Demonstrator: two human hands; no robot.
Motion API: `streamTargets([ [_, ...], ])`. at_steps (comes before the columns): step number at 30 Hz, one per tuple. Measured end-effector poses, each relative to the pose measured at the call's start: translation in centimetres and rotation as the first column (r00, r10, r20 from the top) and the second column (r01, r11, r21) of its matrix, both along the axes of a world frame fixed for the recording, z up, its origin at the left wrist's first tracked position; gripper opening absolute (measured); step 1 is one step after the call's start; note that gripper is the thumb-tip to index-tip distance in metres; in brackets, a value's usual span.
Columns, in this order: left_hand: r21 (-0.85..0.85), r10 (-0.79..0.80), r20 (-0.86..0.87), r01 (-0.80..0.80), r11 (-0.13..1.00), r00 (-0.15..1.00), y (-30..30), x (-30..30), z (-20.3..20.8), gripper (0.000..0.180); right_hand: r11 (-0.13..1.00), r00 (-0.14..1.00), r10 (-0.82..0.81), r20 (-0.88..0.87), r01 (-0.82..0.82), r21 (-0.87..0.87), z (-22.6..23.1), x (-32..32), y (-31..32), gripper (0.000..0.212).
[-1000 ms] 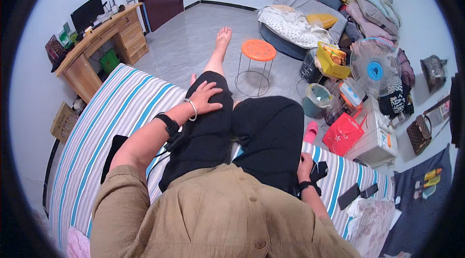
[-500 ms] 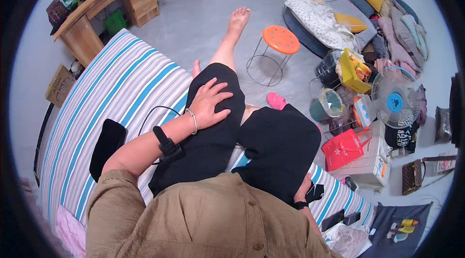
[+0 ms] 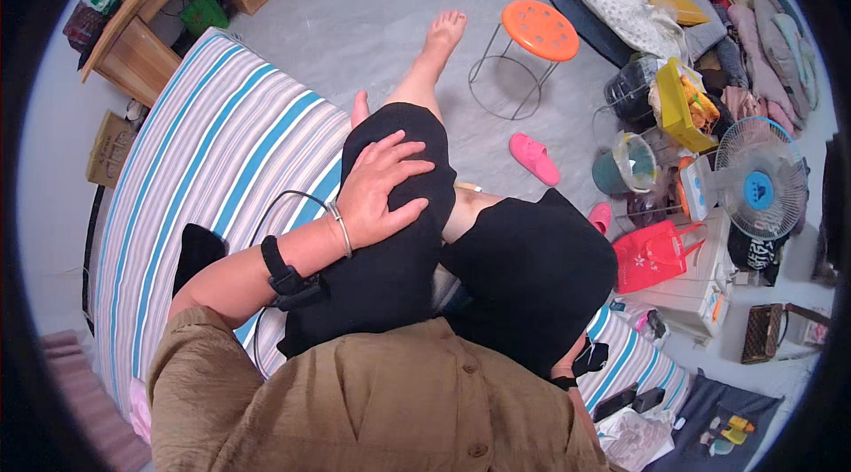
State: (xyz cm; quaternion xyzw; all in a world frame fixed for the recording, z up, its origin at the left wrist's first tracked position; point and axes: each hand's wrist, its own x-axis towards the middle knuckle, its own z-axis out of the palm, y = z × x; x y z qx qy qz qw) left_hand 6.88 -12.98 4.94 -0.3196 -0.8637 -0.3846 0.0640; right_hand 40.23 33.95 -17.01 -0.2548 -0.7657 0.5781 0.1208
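A flat brown cardboard box is leaned against the wall beside the striped bed's left edge; a red carrier bag is set by its right edge.

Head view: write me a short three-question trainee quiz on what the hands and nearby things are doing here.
1. True or false: the left hand rests flat and open on the left thigh in black trousers.
2. What lies on the grey floor between the round orange plastic stool and the knee? A) a pink slipper B) a green bucket C) a book
3. Fill in: the right hand, mostly hidden behind the right knee, has its grip ____ from view.

Key: 1 true; 2 A; 3 hidden
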Motion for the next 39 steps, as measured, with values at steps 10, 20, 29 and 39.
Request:
streamTargets([
  [10,0.043,-0.038,0.073,0.035,0.998,0.997,-0.4,-1.7,-0.4,0.042,0.913,0.987,0.064,0.146,-0.117,0.392,0.9,-1.4,-1.3,0.032],
  [20,0.041,-0.072,0.089,0.069,0.997,0.993,1.0,-2.5,-0.3,0.039,0.887,0.989,0.061,0.132,-0.114,0.447,1.1,-2.2,-0.8,0.028],
  [29,-0.014,-0.013,0.102,0.014,1.000,0.995,2.1,-0.7,0.4,0.037,0.729,0.993,0.094,0.069,-0.116,0.674,6.9,-3.6,-2.5,0.026],
  [39,0.054,-0.063,0.107,0.057,0.997,0.992,5.1,1.2,1.3,0.039,0.760,0.994,0.102,-0.044,-0.050,0.648,7.9,-3.5,-2.9,0.013],
])
